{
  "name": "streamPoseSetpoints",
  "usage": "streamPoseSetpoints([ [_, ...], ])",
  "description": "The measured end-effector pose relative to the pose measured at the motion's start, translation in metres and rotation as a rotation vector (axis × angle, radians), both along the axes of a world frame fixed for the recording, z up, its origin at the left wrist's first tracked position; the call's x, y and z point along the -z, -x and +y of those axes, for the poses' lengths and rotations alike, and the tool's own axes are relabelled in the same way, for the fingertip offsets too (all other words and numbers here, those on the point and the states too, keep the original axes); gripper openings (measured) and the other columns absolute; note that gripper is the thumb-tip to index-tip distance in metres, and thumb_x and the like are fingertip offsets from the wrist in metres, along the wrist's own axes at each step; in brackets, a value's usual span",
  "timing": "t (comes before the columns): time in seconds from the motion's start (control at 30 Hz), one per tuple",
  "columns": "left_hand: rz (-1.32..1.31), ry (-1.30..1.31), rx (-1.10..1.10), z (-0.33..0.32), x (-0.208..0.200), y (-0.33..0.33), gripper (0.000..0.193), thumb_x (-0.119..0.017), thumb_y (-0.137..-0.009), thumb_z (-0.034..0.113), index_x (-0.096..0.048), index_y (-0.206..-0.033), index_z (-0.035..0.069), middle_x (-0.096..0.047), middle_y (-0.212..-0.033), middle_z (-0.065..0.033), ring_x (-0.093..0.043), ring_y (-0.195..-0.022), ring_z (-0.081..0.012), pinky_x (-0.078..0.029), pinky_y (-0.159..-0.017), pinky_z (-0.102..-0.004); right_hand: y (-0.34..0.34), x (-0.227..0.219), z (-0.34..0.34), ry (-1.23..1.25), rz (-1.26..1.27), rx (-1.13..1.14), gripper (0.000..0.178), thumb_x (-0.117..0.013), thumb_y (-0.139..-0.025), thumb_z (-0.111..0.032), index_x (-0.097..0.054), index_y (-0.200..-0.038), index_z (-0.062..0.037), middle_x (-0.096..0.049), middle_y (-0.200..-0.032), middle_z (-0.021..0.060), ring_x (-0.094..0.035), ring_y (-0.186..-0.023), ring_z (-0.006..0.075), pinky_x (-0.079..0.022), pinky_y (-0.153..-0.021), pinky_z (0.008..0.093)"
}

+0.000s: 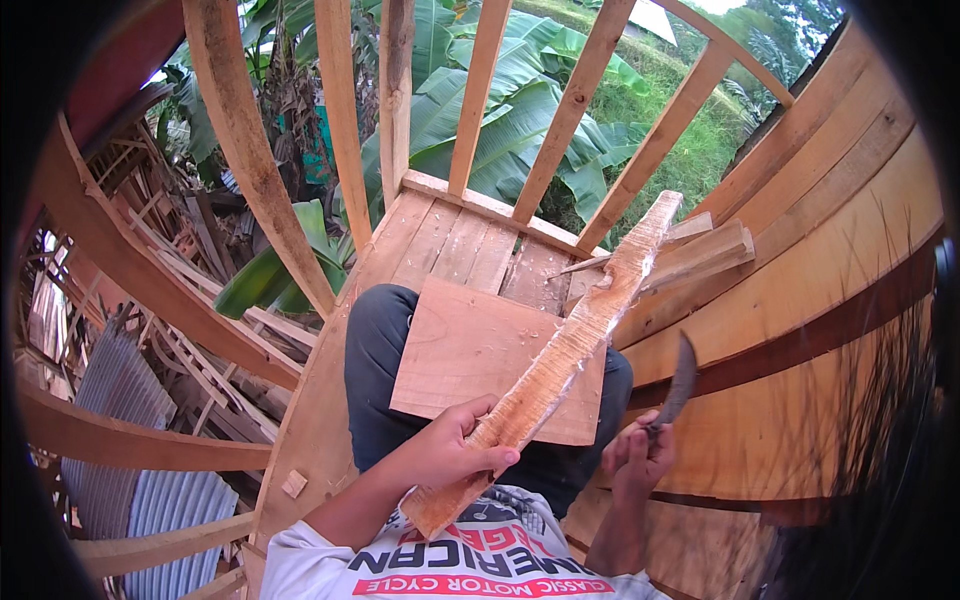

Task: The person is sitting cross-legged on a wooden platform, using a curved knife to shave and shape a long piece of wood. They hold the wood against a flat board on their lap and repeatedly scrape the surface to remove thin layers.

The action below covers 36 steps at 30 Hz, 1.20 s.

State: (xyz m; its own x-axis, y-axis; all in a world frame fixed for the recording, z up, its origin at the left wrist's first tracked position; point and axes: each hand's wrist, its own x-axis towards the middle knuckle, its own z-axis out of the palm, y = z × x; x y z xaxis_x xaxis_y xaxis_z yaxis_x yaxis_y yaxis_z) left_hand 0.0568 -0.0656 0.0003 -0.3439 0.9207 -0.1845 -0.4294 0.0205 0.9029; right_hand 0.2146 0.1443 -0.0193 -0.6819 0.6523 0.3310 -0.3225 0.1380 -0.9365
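Your left fingers (474, 410) grip the plank (572, 352), your right fingers (640, 446) the knife (683, 384), seemingly mid-shaving; the next stroke needs bracing.

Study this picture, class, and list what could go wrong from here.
A slip of the curved knife in the right hand could cut the left hand gripping the wooden strip.

The flat board covers only part of the legs, so a stray stroke might catch one.
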Motion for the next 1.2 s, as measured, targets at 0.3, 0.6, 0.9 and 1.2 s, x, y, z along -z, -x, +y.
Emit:
streamPoseSetpoints([
  [0.3, 0.025, -0.034, 0.007, -0.003, -0.001, 0.004, 0.052, -0.074, -0.082, 0.021, -0.048, -0.122, 0.000, -0.059, -0.077, -0.0012, -0.055, -0.060, -0.0055, -0.044, -0.050, -0.0204, 0.004, -0.005, 0.012, 0.656, 0.196, -0.160, 0.025, -0.060, -0.091, -0.024, -0.045, -0.101, -0.0071, -0.041, -0.052, 0.0013, -0.037, -0.033, 0.0094, -0.029, -0.029, 0.0237],
  [0.6, 0.036, -0.007, -0.057, -0.003, 0.001, 0.005, 0.053, -0.075, -0.081, 0.023, -0.049, -0.121, -0.001, -0.061, -0.083, -0.0029, -0.057, -0.068, -0.0064, -0.048, -0.059, -0.0223, 0.013, 0.000, -0.014, 0.430, -0.214, -0.437, 0.030, -0.066, -0.081, -0.008, -0.042, -0.097, -0.0078, -0.055, -0.058, 0.0111, -0.042, -0.032, 0.0113, -0.031, -0.029, 0.0214],
  [0.9, 0.074, 0.003, -0.076, -0.004, 0.013, 0.012, 0.061, -0.079, -0.076, 0.026, -0.049, -0.121, -0.002, -0.062, -0.090, -0.0061, -0.059, -0.073, -0.0088, -0.049, -0.065, -0.0241, 0.026, -0.004, -0.011, 0.406, -0.208, -0.469, 0.030, -0.069, -0.082, -0.010, -0.043, -0.096, -0.0089, -0.054, -0.060, 0.0096, -0.042, -0.032, 0.0101, -0.030, -0.028, 0.0211],
  [1.2, 0.074, -0.016, -0.053, -0.014, 0.019, 0.019, 0.062, -0.082, -0.073, 0.025, -0.052, -0.120, -0.001, -0.061, -0.096, -0.0059, -0.057, -0.088, -0.0094, -0.046, -0.079, -0.0247, 0.041, 0.002, 0.014, 0.257, -0.072, 0.264, 0.014, -0.052, -0.094, -0.009, -0.039, -0.099, -0.0111, -0.049, -0.067, 0.0050, -0.038, -0.034, 0.0085, -0.028, -0.027, 0.0214],
])
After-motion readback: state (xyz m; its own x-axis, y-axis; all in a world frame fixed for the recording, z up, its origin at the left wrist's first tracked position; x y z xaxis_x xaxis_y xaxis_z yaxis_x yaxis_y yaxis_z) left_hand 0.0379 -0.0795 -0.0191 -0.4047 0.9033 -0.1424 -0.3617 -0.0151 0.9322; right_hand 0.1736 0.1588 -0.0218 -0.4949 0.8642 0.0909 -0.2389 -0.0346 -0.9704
